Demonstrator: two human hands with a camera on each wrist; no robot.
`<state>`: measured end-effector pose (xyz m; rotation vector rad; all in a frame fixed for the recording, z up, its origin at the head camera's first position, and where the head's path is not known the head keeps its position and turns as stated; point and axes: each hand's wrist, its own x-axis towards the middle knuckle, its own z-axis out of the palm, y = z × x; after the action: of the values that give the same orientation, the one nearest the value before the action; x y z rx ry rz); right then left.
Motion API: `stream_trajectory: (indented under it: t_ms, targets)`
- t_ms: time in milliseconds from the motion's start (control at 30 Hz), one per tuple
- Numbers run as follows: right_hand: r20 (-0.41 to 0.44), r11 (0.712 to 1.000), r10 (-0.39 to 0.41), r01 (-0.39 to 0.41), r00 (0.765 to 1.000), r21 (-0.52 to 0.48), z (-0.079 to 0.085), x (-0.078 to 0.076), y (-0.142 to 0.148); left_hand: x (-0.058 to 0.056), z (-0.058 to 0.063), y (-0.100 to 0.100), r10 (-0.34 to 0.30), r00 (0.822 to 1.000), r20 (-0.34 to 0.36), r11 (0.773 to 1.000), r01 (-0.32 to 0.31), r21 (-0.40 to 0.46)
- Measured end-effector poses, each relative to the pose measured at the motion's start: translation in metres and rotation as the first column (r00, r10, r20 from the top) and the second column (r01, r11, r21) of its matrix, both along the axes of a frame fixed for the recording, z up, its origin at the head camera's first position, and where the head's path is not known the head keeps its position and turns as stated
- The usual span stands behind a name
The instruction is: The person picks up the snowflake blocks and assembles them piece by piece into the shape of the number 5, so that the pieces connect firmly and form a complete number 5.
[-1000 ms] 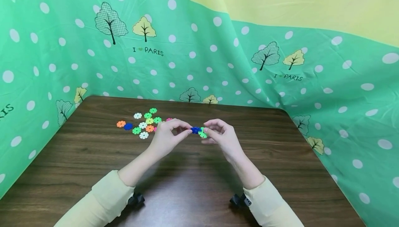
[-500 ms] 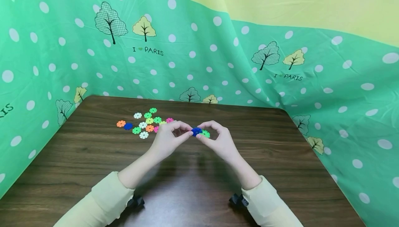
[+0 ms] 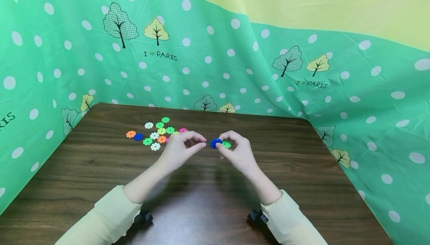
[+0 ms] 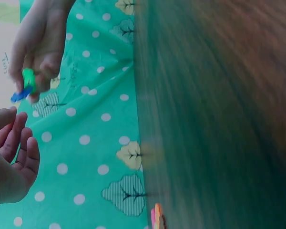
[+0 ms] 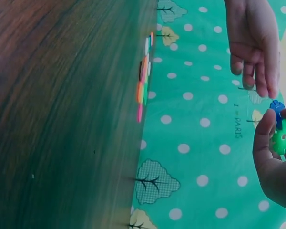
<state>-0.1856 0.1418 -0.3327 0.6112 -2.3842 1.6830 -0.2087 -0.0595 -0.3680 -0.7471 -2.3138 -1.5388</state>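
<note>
My right hand (image 3: 236, 151) pinches a blue notched plastic disc (image 3: 215, 143) between thumb and finger. Joined to that disc is a green notched disc (image 3: 226, 145), partly behind the fingers; in the right wrist view the green disc (image 5: 284, 137) shows its toothed edge and centre hole, set at an angle to the blue one. A small gap separates the blue disc from the fingertips of my left hand (image 3: 178, 149). Nothing shows between the left thumb and forefinger, and the other left fingers (image 4: 32, 152) hang loosely bent.
Left of my hands, several loose notched discs in white, green, orange, yellow, pink and blue (image 3: 138, 137) lie on the dark wooden table (image 3: 100, 177). Some are hidden behind my left hand. A green dotted curtain (image 3: 208, 73) hangs around the table's back and sides.
Both hands pinched the blue disc half a second ago. My left hand has let go, and my right hand has moved slightly right with the joined blue and green discs.
</note>
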Motion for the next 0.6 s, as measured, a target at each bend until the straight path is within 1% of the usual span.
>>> stream_trajectory:
  t_ms: [167,333,433,500,600]
  targets:
    - [0.018,0.997,-0.048,0.046,0.999,0.06,0.003,0.001,0.006,-0.006,0.002,-0.015,0.028,1.0,-0.006,0.996,-0.028,-0.088]
    - [0.042,0.994,-0.061,0.057,0.997,0.088,0.005,0.0,0.011,-0.013,0.001,-0.038,0.05,0.998,0.025,0.986,-0.045,-0.158]
    - [0.064,0.995,-0.057,0.052,0.996,0.088,0.005,-0.001,0.014,-0.018,-0.001,-0.053,0.041,0.999,0.036,0.982,-0.034,-0.188]
    - [0.073,0.996,-0.052,0.046,0.996,0.081,0.005,-0.002,0.016,-0.021,-0.003,-0.063,0.031,0.999,0.03,0.975,-0.023,-0.223]
    - [0.073,0.997,-0.046,0.041,0.996,0.069,0.004,-0.003,0.018,-0.028,-0.009,-0.078,0.013,1.0,0.003,0.962,-0.012,-0.273]
